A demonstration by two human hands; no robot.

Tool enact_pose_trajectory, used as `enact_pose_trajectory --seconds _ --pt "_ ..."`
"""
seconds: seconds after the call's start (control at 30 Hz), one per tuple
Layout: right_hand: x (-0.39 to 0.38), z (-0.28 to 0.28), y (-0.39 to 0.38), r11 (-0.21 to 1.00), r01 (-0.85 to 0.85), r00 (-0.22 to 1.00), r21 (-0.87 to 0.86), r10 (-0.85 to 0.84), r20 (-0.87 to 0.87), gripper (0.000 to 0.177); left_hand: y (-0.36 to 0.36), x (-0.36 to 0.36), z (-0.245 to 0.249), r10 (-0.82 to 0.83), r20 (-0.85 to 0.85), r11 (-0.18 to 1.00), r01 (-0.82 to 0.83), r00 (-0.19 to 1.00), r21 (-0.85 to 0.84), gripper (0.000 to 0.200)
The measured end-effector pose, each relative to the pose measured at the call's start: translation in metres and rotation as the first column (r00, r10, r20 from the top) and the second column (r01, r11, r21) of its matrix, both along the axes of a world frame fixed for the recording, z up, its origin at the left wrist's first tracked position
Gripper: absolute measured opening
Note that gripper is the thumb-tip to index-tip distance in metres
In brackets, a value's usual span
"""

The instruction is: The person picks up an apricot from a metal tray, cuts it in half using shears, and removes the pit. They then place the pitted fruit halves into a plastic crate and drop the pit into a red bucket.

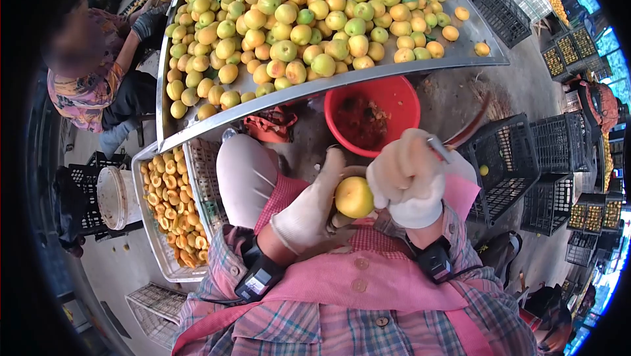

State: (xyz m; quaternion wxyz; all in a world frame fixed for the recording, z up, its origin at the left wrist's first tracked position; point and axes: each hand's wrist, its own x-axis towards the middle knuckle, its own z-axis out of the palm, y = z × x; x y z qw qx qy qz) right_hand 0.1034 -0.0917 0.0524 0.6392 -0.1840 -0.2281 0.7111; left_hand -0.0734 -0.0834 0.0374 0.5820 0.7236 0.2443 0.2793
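Observation:
My left hand point(315, 201), in a white glove, is closed around a whole yellow apricot point(354, 197) in front of my lap. Right beside the fruit, my gloved right hand point(409, 177) is curled around a small tool with a metal end point(439, 149) that sticks out above the fist. The rest of this tool is hidden by the fingers, so its kind does not show. Whole yellow-green apricots point(282, 14) are heaped on the metal table point(328, 81) ahead. Halved apricots point(169, 195) fill a white crate point(146, 251) at my left.
A red bowl point(407, 110) with dark scraps stands on the floor under the table edge. Black crates point(503, 165) are at the right, near a curved brown strip point(470, 123). A white bucket point(113, 198) stands at left. Another person point(89, 83) sits at the table's left side.

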Motion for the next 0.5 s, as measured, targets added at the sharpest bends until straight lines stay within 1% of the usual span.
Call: enact_pose_trajectory --seconds 0.03,0.07,0.1,0.13,0.17,0.2,0.23,0.27,0.3,0.33,0.4,0.43,0.5 --pt "0.003 0.003 0.001 1.000 0.003 1.000 0.007 -0.003 0.001 0.029 -0.007 0.007 -0.010 0.140 0.229 0.989 -0.148 0.963 0.016 0.081" --pt "0.006 0.005 0.003 0.996 0.068 0.997 0.055 -0.070 0.033 0.033 -0.006 0.008 -0.007 0.134 0.230 0.989 -0.143 0.964 0.026 0.081" --pt "0.008 0.006 0.004 0.986 0.130 0.989 0.101 -0.137 0.061 0.036 -0.005 0.009 0.000 0.138 0.242 0.965 -0.075 0.960 -0.253 0.078" --pt "0.007 0.007 0.003 0.985 0.134 0.988 0.104 -0.141 0.060 0.036 -0.006 0.009 0.006 0.147 0.250 0.859 0.002 0.957 -0.512 0.076" --pt "0.005 0.008 0.001 0.982 0.159 0.983 0.104 -0.167 0.081 0.037 -0.006 0.009 0.009 0.157 0.254 0.681 0.082 0.954 -0.728 0.074" --pt "0.003 0.009 0.000 0.978 0.182 0.976 0.103 -0.192 0.102 0.040 -0.007 0.011 0.006 0.153 0.254 0.682 0.084 0.955 -0.726 0.074" --pt "0.003 0.008 -0.001 0.978 0.182 0.976 0.104 -0.192 0.103 0.040 -0.010 0.014 0.000 0.179 0.278 0.746 0.054 0.944 -0.663 0.072" --pt "0.003 0.007 -0.002 0.983 0.140 0.984 0.120 -0.152 0.094 0.040 -0.012 0.016 -0.003 0.204 0.303 0.803 0.018 0.931 -0.595 0.069" --pt "0.003 0.006 -0.002 0.986 0.097 0.990 0.137 -0.110 0.085 0.041 -0.012 0.016 -0.002 0.206 0.262 0.822 -0.021 0.943 -0.569 0.063" --pt "0.003 0.008 -0.002 0.986 0.094 0.991 0.137 -0.106 0.084 0.041 -0.011 0.015 0.000 0.209 0.262 0.822 -0.025 0.942 -0.569 0.063" --pt "0.004 0.014 -0.005 0.988 -0.022 0.996 0.152 0.009 0.089 0.034 -0.012 0.015 0.004 0.175 0.063 0.915 -0.138 0.983 -0.379 0.056" --pt "0.005 0.013 -0.005 0.988 -0.020 0.996 0.151 0.007 0.088 0.034 -0.012 0.015 0.002 0.173 0.062 0.915 -0.137 0.983 -0.380 0.056" --pt "0.008 0.012 -0.007 0.980 -0.113 0.985 0.166 0.089 0.147 0.026 -0.013 0.018 -0.003 0.170 0.125 0.929 -0.117 0.978 -0.351 0.052"
